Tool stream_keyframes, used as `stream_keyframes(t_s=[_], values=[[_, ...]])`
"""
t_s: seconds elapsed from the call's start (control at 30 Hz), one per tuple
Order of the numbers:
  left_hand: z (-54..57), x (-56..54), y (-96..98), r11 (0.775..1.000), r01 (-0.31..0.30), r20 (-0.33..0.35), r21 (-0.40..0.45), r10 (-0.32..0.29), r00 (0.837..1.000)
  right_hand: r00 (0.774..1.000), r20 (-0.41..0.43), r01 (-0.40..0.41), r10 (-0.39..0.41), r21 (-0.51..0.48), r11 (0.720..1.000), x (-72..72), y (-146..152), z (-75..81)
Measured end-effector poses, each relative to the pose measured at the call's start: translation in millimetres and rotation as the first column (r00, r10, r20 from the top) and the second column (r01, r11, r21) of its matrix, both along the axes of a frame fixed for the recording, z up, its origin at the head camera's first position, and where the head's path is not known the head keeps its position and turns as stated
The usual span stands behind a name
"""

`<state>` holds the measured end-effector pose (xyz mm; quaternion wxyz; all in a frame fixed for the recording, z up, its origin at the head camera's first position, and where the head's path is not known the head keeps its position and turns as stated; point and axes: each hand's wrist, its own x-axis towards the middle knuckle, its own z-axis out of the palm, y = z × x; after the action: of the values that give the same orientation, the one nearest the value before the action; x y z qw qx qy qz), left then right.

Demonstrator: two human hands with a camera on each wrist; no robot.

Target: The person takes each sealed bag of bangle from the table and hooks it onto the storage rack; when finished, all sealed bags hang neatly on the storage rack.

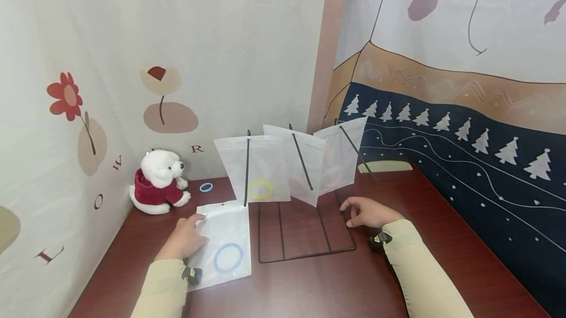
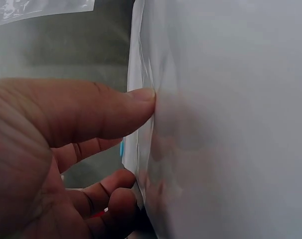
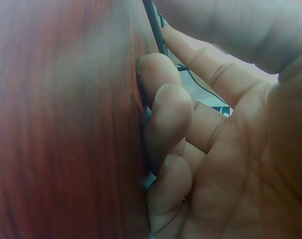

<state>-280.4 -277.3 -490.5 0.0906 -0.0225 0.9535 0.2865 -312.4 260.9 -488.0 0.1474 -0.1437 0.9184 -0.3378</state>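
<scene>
A frosted plastic zip bag (image 1: 221, 244) with a blue ring (image 1: 228, 258) inside lies on the table, left of a black wire rack (image 1: 305, 257). My left hand (image 1: 185, 237) pinches the bag's left edge; in the left wrist view the thumb (image 2: 136, 102) presses on its face and fingers show behind it. Three similar bags hang on the rack's prongs, the left one (image 1: 230, 160) showing a yellow ring (image 1: 261, 189). My right hand (image 1: 369, 212) rests by the right side of the rack's base, fingers loosely curled. In the right wrist view its fingertips (image 3: 173, 107) are right at the tabletop.
A white plush bear (image 1: 161, 180) in a red coat sits at the back left, with a small light-blue ring (image 1: 206, 187) beside it. A pale green object (image 1: 385, 166) lies at the back right edge. Printed cloth walls (image 1: 247, 62) stand behind the table (image 1: 345, 288).
</scene>
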Motion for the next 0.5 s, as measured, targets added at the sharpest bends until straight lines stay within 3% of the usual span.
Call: stream_keyframes(t_s=[0.5], values=[[-3.2,0.7,-1.4,0.999,0.046,-0.013,0.011,-0.046,0.999,1.0,-0.005,0.014,-0.014,0.002,1.0,-1.5,0.6,-2.0]])
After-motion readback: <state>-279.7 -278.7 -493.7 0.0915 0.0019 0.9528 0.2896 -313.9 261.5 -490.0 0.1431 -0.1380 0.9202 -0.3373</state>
